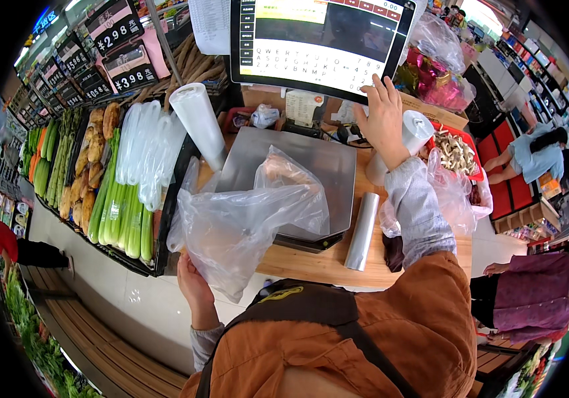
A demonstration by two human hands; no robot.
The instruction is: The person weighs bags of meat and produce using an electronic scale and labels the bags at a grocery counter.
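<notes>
A clear plastic bag [231,229] sags from the metal scale plate [251,149] over the table's near edge. At the bag's lower left side is my left hand [196,292], its fingers curled against the film and partly covered by it. One end of the bag rests on the plate, with something pale orange showing through. My right hand [384,116] reaches forward to the lower right of a touch screen [321,43] that displays a keyboard. Its fingers are spread and hold nothing; the fingertips are at the key area.
Bag rolls stand upright left [198,126] and right [418,129] of the scale; a roll [362,232] lies in front. Mushrooms [455,154] fill a red basket at right. Celery [125,219] and loose plastic bags [148,149] are at left. Other people [536,292] stand around.
</notes>
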